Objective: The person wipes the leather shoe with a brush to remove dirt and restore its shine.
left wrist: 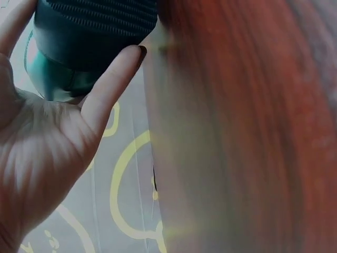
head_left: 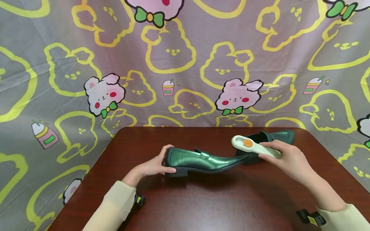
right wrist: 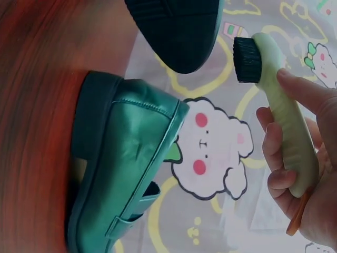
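Note:
My left hand (head_left: 154, 165) grips a shiny green loafer (head_left: 202, 160) round its heel, with the toe pointing right. In the left wrist view the thumb presses near the ridged black heel (left wrist: 100, 31) of that shoe. My right hand (head_left: 292, 158) holds a pale green shoe brush (head_left: 260, 149) by its handle; an orange round button sits on its head. Dark bristles (right wrist: 246, 60) show in the right wrist view, apart from both shoes. A second green loafer (right wrist: 139, 126) stands on the table behind the brush, partly hidden by it in the head view.
The dark red-brown wooden table (head_left: 219, 199) has rounded far corners. Behind and beside it hangs a grey cloth (head_left: 185, 106) with yellow bear outlines and rabbit faces. Each wrist wears a small black camera, such as the left one (head_left: 139, 200).

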A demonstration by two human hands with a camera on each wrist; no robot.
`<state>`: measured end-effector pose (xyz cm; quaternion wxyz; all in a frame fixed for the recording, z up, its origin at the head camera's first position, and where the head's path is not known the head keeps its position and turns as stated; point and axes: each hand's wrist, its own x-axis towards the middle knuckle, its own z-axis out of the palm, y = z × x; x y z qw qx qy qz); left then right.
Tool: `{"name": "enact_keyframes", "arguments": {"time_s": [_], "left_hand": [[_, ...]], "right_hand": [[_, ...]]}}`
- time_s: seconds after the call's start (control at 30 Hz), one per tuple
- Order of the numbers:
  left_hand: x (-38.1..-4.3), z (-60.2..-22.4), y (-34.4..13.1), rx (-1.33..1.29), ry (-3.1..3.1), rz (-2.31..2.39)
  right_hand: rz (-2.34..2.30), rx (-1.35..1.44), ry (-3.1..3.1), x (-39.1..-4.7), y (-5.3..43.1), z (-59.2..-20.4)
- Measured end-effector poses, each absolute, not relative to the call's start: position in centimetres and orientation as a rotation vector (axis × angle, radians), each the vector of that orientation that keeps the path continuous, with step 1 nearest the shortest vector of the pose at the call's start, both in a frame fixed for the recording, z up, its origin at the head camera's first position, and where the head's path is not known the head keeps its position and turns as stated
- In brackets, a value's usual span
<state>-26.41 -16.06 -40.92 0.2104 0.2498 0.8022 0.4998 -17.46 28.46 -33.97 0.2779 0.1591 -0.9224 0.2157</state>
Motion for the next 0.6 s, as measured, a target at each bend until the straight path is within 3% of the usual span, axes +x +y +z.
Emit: {"name": "enact_keyframes", "arguments": {"time_s": [0.37,0.6], "left_hand": [[-26.0,-40.7,-16.2,0.762,2.243,1.433],[-24.8,-40.1,-16.2,0.968,2.364,1.41]], "right_hand": [[0.566,0.435,-2.455,-17.3,27.8,-33.6],[0.595,0.447,-2.462,-17.0,28.0,-33.7]]}}
